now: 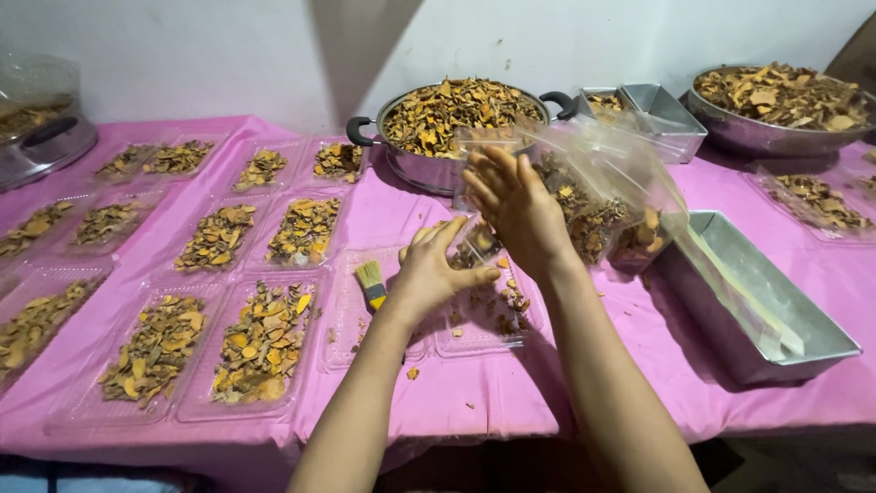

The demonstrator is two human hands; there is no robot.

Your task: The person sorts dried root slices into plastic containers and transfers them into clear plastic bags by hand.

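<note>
Both hands on clear bag (593, 196): R hand (516, 205) grips its mouth, L hand (429, 274) open under it; bag runs rightward over tray (757, 301).

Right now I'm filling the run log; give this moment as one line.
left hand: on clear tray | right hand: raised, against clear bag of dried slices | brush: beside left hand

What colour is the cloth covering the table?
Pink, plain with no pattern; the tablecloth shows in the head view.
</note>
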